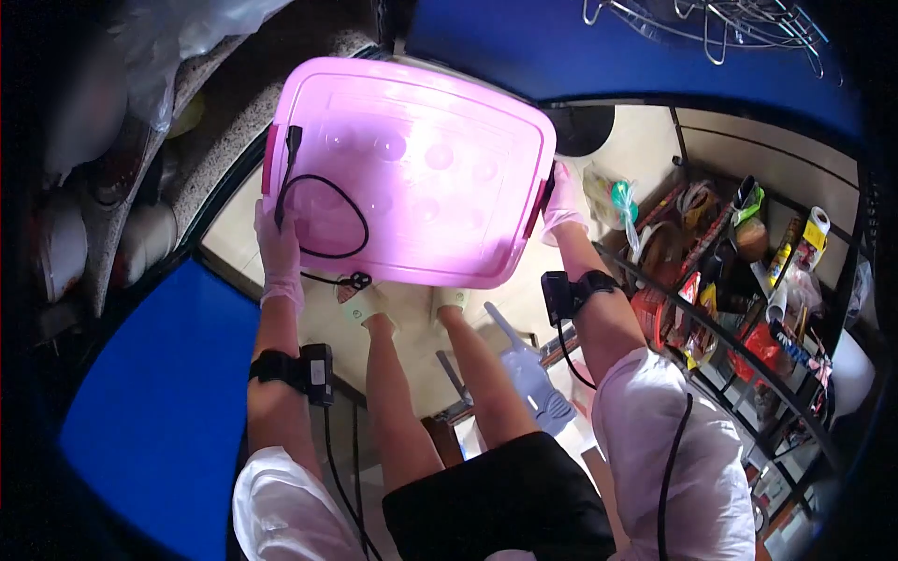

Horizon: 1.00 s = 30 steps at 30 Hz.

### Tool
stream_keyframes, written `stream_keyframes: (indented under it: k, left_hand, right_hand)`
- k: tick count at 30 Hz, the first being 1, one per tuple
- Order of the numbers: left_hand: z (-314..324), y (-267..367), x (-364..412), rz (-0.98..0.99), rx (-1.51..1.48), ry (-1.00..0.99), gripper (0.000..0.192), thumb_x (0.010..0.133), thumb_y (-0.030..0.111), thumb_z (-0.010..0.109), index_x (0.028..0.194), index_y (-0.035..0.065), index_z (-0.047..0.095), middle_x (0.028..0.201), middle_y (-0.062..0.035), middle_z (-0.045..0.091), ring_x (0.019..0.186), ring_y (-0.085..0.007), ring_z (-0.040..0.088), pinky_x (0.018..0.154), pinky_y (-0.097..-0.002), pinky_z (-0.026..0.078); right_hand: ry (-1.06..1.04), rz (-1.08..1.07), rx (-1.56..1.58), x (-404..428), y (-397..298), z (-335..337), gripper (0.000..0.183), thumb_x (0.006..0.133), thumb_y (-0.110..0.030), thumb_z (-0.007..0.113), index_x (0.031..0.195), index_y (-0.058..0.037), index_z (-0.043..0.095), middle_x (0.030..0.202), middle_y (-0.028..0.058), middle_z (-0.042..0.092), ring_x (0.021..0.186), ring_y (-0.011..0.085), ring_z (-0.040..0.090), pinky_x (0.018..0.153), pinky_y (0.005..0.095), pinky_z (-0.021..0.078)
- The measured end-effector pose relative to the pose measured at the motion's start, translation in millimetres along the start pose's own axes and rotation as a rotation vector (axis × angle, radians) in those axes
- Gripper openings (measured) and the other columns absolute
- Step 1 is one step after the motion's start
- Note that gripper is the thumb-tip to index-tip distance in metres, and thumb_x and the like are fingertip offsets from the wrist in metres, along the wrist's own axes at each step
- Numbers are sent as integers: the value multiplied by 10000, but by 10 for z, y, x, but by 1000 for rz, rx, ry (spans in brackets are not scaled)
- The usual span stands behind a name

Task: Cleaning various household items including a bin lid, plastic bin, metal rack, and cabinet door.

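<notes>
A pink plastic storage box lid (414,238), with dark pink latches at its two short sides, is held up before me; whether a box is under it I cannot tell. My left hand (280,245), in a thin translucent glove, grips its left edge, with a black cable (365,224) looping from there over the pink surface. The cable has a black connector at its upper end and another black piece below the near edge. My right hand (561,200), also gloved, holds the right side by the latch; some fingers are hidden.
A blue surface (154,414) lies at the lower left, another (484,49) at the top. A speckled counter edge (224,133) runs along the left. At right stands a black metal rack (729,336) crowded with packets and baskets. A grey-blue plastic stool (537,386) stands by my legs.
</notes>
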<state>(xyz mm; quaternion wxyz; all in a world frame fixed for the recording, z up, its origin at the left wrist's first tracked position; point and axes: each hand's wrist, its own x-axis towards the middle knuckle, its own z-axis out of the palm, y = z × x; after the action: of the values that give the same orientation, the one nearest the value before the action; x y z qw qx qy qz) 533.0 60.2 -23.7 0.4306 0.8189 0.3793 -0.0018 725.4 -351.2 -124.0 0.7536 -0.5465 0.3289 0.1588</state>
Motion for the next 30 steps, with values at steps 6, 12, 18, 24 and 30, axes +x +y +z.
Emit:
stream_keyframes:
  k: [6,12,18,24,30]
  left_hand:
    - [-507,-137,156,-228,-71,24,618,904,243,535,1422,-26,330,1432,-228,360,1256,-324,419,1058,-344,309]
    - [-500,927,-490,-359,-404,8,509,928,262,517,1332,-36,436,1229,-136,528,1128,-216,480,991,-319,353]
    - [-354,1391,-1436,-347,-396,-92,182,907,206,541,944,42,612,917,-33,588,806,-138,521,787,-295,425]
    - [73,1440,-1740,230,151,-435,328,874,262,648,1007,-36,613,905,-218,653,836,-421,613,728,-421,484]
    - [508,1571,-1770,481,875,-74,694,735,399,750,1223,-17,483,1131,-218,575,990,-402,568,766,-469,500]
  right_hand:
    - [31,206,277,-609,165,257,224,957,-278,503,1081,-104,571,1034,84,643,945,248,615,887,428,513]
    - [-69,304,390,-1421,-107,280,213,961,-270,537,1076,-92,563,995,78,648,781,191,643,662,331,577]
    - [38,292,439,-2196,-189,651,280,941,-231,578,1153,-47,567,1030,91,652,850,201,656,707,343,583]
    - [131,326,366,-2415,-126,799,223,861,-223,695,1055,-158,608,861,-76,618,725,40,569,552,211,455]
    - [82,76,400,-2485,-237,952,288,864,-86,656,1137,-128,574,1022,-19,609,878,86,584,701,228,483]
